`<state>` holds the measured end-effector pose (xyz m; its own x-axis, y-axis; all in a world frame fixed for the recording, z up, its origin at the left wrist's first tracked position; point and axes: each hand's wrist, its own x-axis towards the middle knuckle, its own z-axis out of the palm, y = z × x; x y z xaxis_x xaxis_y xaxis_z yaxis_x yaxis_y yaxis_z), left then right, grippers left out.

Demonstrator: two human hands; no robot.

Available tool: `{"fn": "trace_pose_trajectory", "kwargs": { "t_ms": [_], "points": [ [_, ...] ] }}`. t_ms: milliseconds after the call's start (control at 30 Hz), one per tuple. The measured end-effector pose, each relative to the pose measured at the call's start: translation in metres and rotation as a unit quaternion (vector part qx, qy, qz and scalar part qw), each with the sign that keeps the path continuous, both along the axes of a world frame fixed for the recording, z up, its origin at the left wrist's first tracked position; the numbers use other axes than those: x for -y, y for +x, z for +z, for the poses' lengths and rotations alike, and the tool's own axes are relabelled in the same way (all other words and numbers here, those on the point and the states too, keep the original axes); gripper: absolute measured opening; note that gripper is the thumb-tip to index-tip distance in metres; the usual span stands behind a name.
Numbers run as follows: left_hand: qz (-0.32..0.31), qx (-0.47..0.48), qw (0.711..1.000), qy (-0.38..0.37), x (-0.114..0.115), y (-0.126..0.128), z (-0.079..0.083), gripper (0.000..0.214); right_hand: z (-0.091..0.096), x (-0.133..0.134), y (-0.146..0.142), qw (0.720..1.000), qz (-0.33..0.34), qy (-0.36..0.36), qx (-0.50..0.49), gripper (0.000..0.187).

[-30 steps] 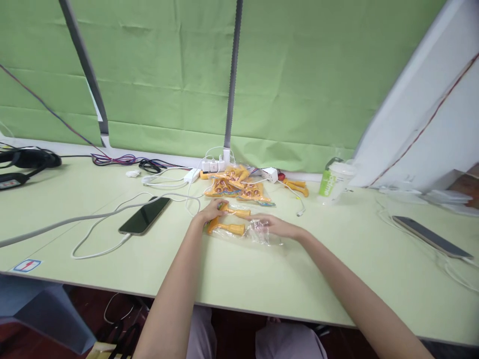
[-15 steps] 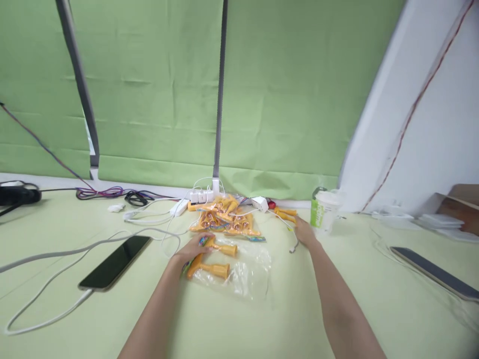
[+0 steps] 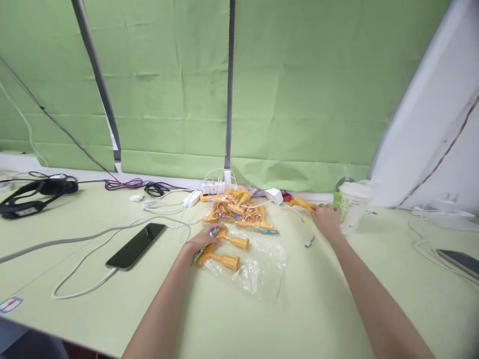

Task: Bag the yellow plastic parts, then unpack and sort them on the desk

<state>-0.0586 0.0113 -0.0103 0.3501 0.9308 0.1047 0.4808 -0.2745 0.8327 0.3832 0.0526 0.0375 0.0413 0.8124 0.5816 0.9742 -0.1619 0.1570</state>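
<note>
My left hand (image 3: 200, 241) rests on the heads of two orange plastic toys (image 3: 224, 252) that lie half inside a clear plastic bag (image 3: 258, 264) on the green table. Its fingers curl over them. My right hand (image 3: 326, 218) reaches far back and right, fingers closed on another loose orange toy (image 3: 301, 203) beside a white cup with a green label (image 3: 350, 205). A pile of packed orange toys (image 3: 234, 210) lies behind the bag.
A black phone (image 3: 136, 239) on a white cable lies to the left. A power strip and chargers (image 3: 209, 189) sit by the green backdrop. Black headphones (image 3: 33, 193) are far left; another phone (image 3: 459, 260) is at far right. A loose cable plug (image 3: 309, 243) lies near my right arm.
My right hand left the plastic bag and stretched back right to the loose orange toy by the cup. The left hand stayed on the two toys. The camera view shifted.
</note>
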Motion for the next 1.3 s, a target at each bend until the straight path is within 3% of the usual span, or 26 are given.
{"fn": "trace_pose_trajectory", "kwargs": {
  "t_ms": [67,133,267,333,433,600,767,1067,1300],
  "points": [
    [-0.003,0.004,1.000,0.001,0.000,0.000,0.000,0.056,0.011,0.021,-0.003,0.998,0.055,0.000,-0.018,0.029],
    [-0.005,0.014,1.000,0.003,0.000,0.001,0.000,0.057,0.020,0.049,-0.008,0.989,0.134,-0.047,-0.048,0.027],
    [-0.005,0.034,0.999,0.005,-0.002,0.001,-0.002,0.055,0.022,0.117,-0.029,0.929,0.274,-0.207,-0.139,0.027],
    [-0.002,0.040,0.999,-0.001,-0.003,0.002,-0.002,0.054,0.017,0.144,-0.045,0.908,0.294,-0.254,-0.159,0.026],
    [0.008,0.044,0.999,-0.008,0.000,0.003,-0.001,0.051,0.010,0.166,-0.073,0.906,0.282,-0.266,-0.167,0.025],
    [0.005,0.048,0.999,-0.003,0.006,0.004,0.000,0.047,0.005,0.165,-0.114,0.902,0.291,-0.269,-0.172,0.025],
    [0.002,0.052,0.999,0.013,0.004,0.005,-0.004,0.046,-0.006,0.152,-0.142,0.918,0.271,-0.216,-0.193,0.026],
    [-0.007,0.067,0.998,0.007,-0.007,0.005,-0.013,0.045,-0.020,0.146,-0.159,0.918,0.257,-0.214,-0.214,0.025],
    [-0.019,0.068,0.997,0.006,-0.003,0.005,-0.008,0.051,-0.024,0.140,-0.172,0.924,0.219,-0.181,-0.256,0.023]
  ]
}}
